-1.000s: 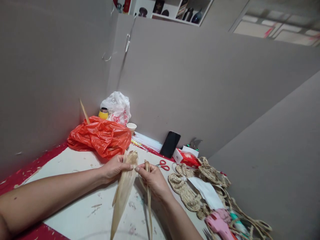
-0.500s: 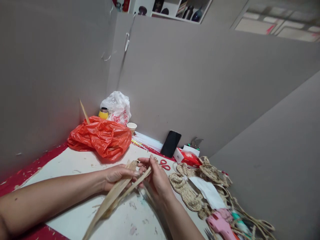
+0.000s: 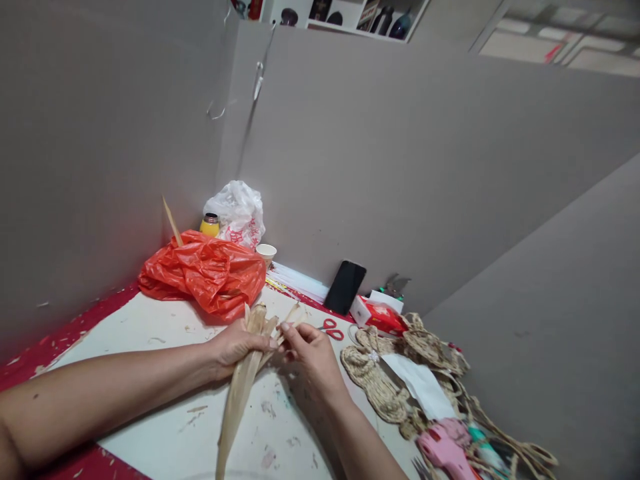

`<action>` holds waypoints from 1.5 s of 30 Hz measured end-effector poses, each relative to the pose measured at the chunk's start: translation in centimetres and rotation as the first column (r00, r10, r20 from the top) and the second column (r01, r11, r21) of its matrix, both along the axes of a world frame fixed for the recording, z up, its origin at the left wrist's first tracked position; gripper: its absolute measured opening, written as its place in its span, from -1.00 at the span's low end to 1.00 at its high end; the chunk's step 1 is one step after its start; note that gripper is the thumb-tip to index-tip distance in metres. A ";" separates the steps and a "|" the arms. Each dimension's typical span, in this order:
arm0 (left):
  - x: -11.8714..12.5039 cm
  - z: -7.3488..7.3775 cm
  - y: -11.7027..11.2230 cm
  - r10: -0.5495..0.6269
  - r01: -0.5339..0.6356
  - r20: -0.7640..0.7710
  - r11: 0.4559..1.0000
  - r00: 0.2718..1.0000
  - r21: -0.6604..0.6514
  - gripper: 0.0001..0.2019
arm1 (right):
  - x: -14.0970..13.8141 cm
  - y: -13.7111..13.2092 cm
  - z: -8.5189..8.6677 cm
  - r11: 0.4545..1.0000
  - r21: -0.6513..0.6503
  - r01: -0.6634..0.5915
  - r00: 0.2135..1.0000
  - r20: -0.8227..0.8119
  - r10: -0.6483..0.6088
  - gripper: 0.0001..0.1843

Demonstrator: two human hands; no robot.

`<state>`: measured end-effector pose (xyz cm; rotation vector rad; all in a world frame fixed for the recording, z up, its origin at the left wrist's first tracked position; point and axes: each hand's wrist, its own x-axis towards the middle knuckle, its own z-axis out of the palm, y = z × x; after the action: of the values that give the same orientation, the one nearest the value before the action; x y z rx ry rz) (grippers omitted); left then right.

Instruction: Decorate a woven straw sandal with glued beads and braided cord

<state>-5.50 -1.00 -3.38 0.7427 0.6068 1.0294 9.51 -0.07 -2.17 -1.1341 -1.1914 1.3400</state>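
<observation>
My left hand (image 3: 233,348) is closed around a bundle of pale dried corn husks (image 3: 237,400), thumb on top. The long tail of the bundle hangs down toward the table's front, and its stubby ends stick up past my fingers. My right hand (image 3: 315,357) pinches a narrow husk strip (image 3: 293,313) close beside the bundle. Some of its fingers are curled out of sight. Red-handled scissors (image 3: 333,329) lie just beyond my right hand, their blades partly hidden.
A red plastic bag (image 3: 205,273) sits back left, near a paper cup (image 3: 267,252). A black phone (image 3: 345,287) leans on the wall by a red tissue pack (image 3: 383,315). Braided straw coils (image 3: 375,383) and a pink glue gun (image 3: 443,450) lie to the right.
The bundle's tail has swung rightward and hangs steeper. My right hand has turned, its fingers now pinching the strip near the bundle. The view has shifted slightly.
</observation>
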 end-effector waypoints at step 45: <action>-1.0 -0.5 1.1 0.027 -0.017 -0.128 0.997 0.991 0.079 -0.65 | 0.3 0.1 -0.3 0.995 -0.091 -0.045 0.988 0.145 0.058 -0.67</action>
<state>-6.49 0.13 -3.85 0.8781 0.6903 1.0357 9.81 -0.01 -2.46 -1.2921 -1.2863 1.3780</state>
